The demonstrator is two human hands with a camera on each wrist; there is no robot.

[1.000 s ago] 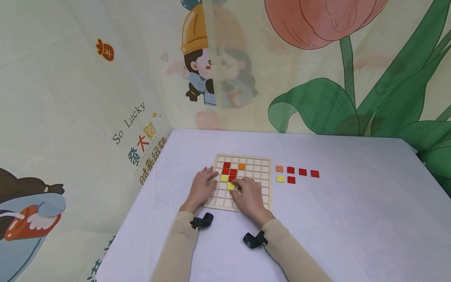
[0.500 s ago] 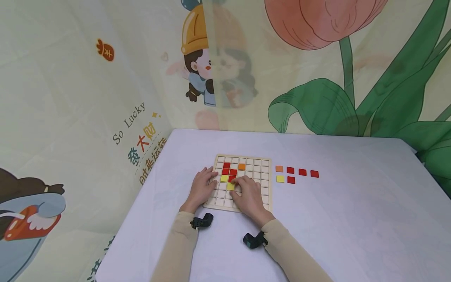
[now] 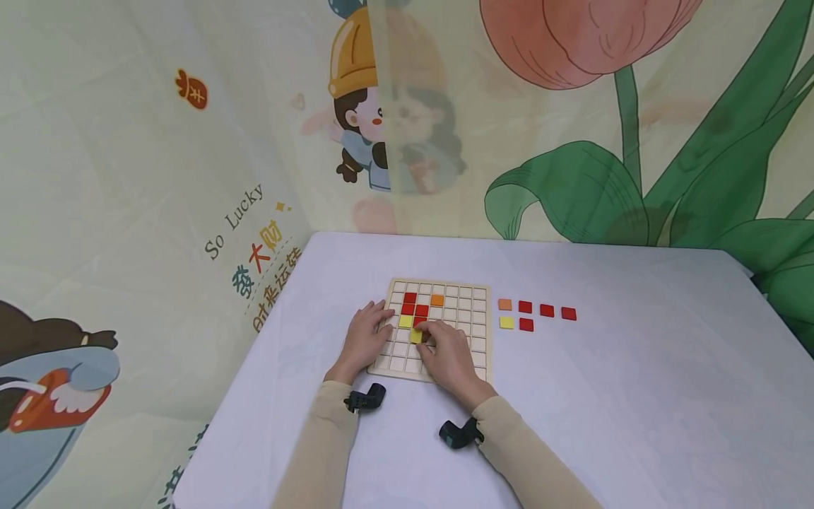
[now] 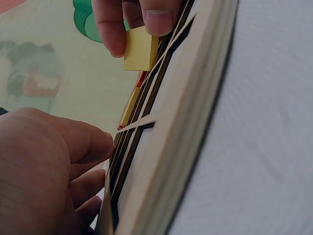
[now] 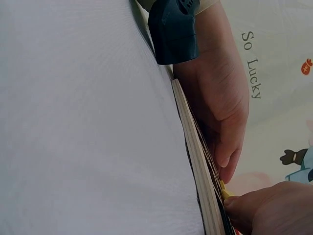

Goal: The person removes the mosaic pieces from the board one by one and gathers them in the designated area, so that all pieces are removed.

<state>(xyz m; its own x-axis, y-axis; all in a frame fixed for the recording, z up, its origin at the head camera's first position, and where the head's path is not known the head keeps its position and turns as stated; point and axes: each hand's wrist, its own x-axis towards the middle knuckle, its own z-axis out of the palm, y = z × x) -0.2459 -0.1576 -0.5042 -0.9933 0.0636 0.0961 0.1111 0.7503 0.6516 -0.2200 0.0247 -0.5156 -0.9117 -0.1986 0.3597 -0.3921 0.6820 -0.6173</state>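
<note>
The right hand [image 3: 449, 351] pinches a yellow tile [image 4: 140, 48] tilted over a cell near the middle of the wooden grid board [image 3: 475, 332]; level it before pressing. The left hand [image 3: 365, 334] rests flat, fingers straight, on the board's left edge. Spare tiles [image 3: 525, 307] lie right of the board on the white surface [image 3: 636, 396]; cartoon wall hangings [image 3: 381, 106] behind.

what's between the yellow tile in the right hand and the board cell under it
Nothing visible. The right hand pinches the yellow tile, tilted at the wooden grid board. The left hand rests on the board's left edge, clear of it.
</note>
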